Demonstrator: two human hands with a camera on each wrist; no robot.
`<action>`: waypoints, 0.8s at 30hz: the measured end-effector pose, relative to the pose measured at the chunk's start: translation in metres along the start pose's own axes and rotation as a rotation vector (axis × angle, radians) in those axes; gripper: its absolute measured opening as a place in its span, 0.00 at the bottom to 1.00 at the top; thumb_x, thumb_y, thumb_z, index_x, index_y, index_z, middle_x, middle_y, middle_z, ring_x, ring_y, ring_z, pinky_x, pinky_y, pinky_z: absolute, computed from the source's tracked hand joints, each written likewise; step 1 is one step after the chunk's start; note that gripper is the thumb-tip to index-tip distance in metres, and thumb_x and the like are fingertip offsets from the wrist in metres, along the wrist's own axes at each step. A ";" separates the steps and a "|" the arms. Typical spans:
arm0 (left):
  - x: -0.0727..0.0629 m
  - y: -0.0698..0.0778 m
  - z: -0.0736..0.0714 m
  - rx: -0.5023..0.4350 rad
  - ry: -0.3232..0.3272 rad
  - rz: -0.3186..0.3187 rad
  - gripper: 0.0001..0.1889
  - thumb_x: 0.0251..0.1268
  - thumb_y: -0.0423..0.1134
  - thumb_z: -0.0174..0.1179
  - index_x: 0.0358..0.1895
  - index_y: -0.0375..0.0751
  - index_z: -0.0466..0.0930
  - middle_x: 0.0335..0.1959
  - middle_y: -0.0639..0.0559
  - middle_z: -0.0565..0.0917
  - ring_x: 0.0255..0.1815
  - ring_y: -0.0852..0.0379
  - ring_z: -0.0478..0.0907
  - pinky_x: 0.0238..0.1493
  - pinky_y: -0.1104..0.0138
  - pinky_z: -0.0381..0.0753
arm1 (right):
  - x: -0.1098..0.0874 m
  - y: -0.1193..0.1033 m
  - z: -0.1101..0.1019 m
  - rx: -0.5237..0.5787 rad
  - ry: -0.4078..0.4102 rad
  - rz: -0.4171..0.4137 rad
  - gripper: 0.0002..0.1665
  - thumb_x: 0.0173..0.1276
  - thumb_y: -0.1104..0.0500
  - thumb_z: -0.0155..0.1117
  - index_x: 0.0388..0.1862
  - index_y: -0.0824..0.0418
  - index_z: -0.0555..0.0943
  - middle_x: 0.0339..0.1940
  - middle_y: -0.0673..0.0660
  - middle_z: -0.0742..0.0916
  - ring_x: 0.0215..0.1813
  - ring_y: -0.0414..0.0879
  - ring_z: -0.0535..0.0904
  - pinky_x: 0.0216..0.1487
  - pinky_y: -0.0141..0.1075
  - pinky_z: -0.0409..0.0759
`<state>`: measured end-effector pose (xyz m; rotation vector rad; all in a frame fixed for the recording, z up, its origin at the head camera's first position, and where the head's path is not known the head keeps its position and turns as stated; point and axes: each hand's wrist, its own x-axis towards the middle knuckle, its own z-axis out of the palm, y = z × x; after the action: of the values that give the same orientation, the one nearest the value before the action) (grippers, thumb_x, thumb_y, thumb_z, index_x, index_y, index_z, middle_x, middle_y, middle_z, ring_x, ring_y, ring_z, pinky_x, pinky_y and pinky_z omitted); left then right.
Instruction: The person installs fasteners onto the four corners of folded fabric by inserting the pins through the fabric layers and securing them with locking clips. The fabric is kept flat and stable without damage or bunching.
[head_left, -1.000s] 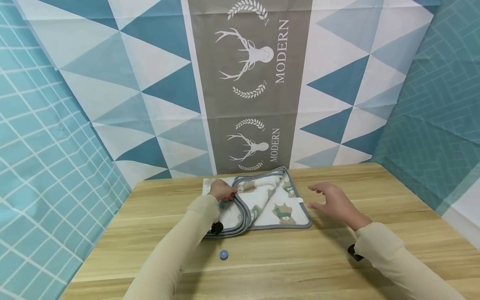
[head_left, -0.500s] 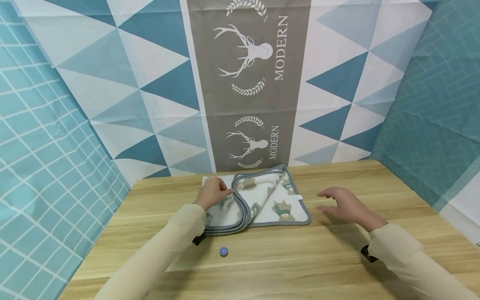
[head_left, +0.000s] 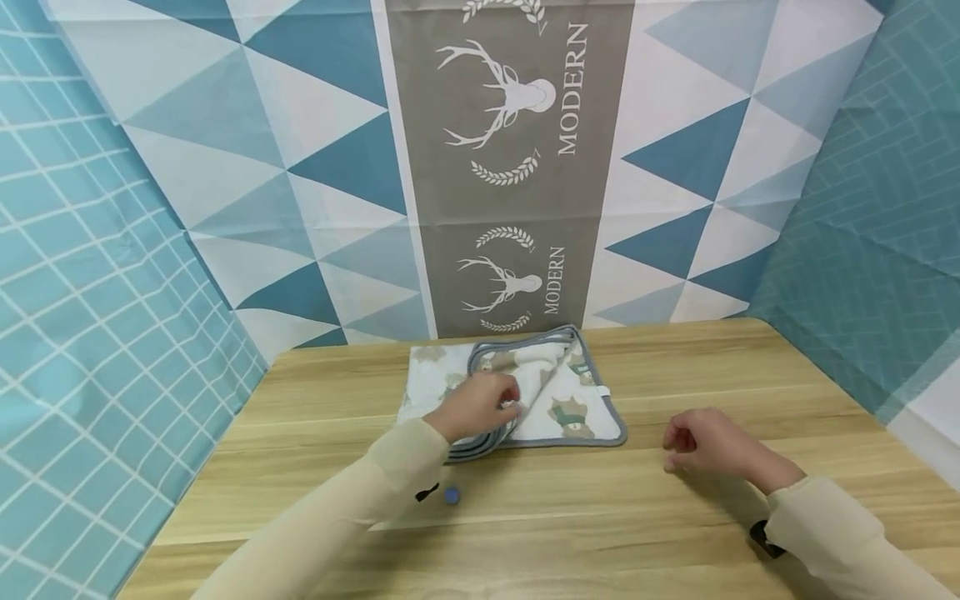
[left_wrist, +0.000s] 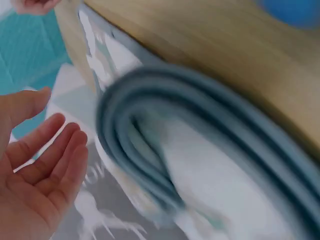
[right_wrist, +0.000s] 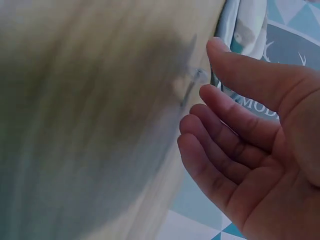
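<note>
Head view, left first: grid sheet (head_left: 75,292) flanks the surface (head_left: 315,433), whose left edge slants away. Left sleeve (head_left: 337,508) reaches in from the bottom; blue ball (head_left: 452,496) lies on the wood just beside it, near side of the blanket (head_left: 542,410).

Blanket is mid-width, close to the surface's back edge, below the deer sheet (head_left: 420,125). Left part stacks in curved layers, gray trim showing; likely curved because the cloth is doubled back on itself. Left hand (head_left: 480,404) is over that stack, fingers loosely bent, thumb parted, holding nothing; left wrist view shows a gap between fingers and trim. Right part lies flatter, one slanted fold crossing it, label (head_left: 603,391) sticking out at its right edge.

Right hand (head_left: 708,446) is well apart from the blanket, over wood, fingers loosely bent, thumb parted, nothing held; probably kept aside as no cloth reaches it.

Room: back trim sits close to the deer sheet, so little play that way. Wood shows left, right and near side; moves there look easier, though the ball could snag near left. Surface's right edge runs along the teal sheet (head_left: 862,233), well apart from the cloth.
</note>
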<state>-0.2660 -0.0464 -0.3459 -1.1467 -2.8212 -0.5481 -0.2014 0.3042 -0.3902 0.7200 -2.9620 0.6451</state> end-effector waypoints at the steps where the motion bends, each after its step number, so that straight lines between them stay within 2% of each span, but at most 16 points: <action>1: 0.006 0.006 0.004 0.028 -0.029 0.021 0.08 0.61 0.41 0.62 0.38 0.41 0.80 0.34 0.51 0.83 0.36 0.57 0.79 0.38 0.68 0.78 | -0.002 0.001 0.001 0.006 -0.003 -0.007 0.12 0.49 0.54 0.76 0.26 0.54 0.79 0.22 0.42 0.78 0.26 0.30 0.69 0.26 0.27 0.70; 5: 0.032 0.029 0.020 0.125 -0.129 0.121 0.10 0.60 0.43 0.63 0.42 0.44 0.81 0.38 0.54 0.85 0.40 0.61 0.80 0.41 0.72 0.78 | -0.006 0.002 0.004 0.022 -0.025 -0.029 0.11 0.50 0.56 0.75 0.25 0.54 0.78 0.21 0.42 0.78 0.25 0.29 0.68 0.26 0.27 0.70; 8: 0.051 0.044 0.036 0.173 -0.182 0.172 0.10 0.59 0.43 0.64 0.43 0.46 0.82 0.39 0.56 0.85 0.40 0.64 0.80 0.41 0.74 0.77 | -0.008 0.001 0.005 0.024 -0.030 -0.035 0.10 0.51 0.59 0.74 0.24 0.54 0.78 0.21 0.42 0.78 0.25 0.29 0.68 0.25 0.27 0.70; 12: 0.069 0.061 0.058 0.230 -0.242 0.168 0.11 0.58 0.45 0.64 0.43 0.47 0.82 0.40 0.58 0.85 0.40 0.64 0.80 0.39 0.75 0.76 | -0.008 -0.001 0.004 0.023 -0.027 -0.036 0.10 0.51 0.62 0.73 0.24 0.54 0.78 0.22 0.42 0.79 0.25 0.28 0.69 0.26 0.27 0.71; 15: 0.075 0.068 0.074 0.291 -0.266 0.150 0.12 0.57 0.46 0.65 0.42 0.47 0.81 0.39 0.58 0.84 0.38 0.65 0.79 0.37 0.75 0.76 | -0.008 -0.002 0.004 0.023 -0.034 -0.036 0.09 0.51 0.63 0.73 0.23 0.54 0.79 0.22 0.42 0.79 0.26 0.29 0.69 0.26 0.27 0.71; 17: 0.076 0.070 0.081 0.322 -0.258 0.151 0.09 0.57 0.46 0.65 0.36 0.47 0.81 0.33 0.60 0.83 0.32 0.66 0.76 0.32 0.76 0.74 | -0.008 -0.002 0.005 0.021 -0.038 -0.033 0.09 0.52 0.63 0.72 0.23 0.53 0.79 0.22 0.42 0.80 0.26 0.28 0.69 0.26 0.27 0.71; 20: 0.074 0.070 0.085 0.351 -0.222 0.173 0.05 0.57 0.40 0.64 0.29 0.46 0.79 0.27 0.60 0.80 0.26 0.65 0.72 0.28 0.76 0.71 | -0.007 0.000 0.005 0.021 -0.040 -0.025 0.10 0.52 0.64 0.72 0.23 0.53 0.79 0.22 0.42 0.79 0.26 0.29 0.69 0.26 0.27 0.71; 22: 0.073 0.072 0.085 0.399 -0.203 0.195 0.04 0.56 0.37 0.64 0.27 0.47 0.78 0.26 0.59 0.80 0.26 0.65 0.73 0.28 0.75 0.73 | -0.006 0.000 0.005 0.020 -0.034 -0.028 0.10 0.52 0.65 0.71 0.23 0.53 0.79 0.22 0.42 0.79 0.26 0.28 0.69 0.27 0.27 0.71; 24: 0.074 0.076 0.085 0.468 -0.191 0.211 0.02 0.55 0.35 0.64 0.29 0.47 0.80 0.30 0.58 0.83 0.30 0.64 0.78 0.30 0.74 0.77 | -0.006 0.001 0.004 0.027 -0.028 -0.018 0.10 0.53 0.65 0.71 0.23 0.53 0.79 0.22 0.42 0.80 0.26 0.28 0.69 0.27 0.27 0.71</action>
<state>-0.2595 0.0822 -0.3894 -1.4177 -2.7012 0.2383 -0.1960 0.3054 -0.3951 0.7631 -2.9745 0.6802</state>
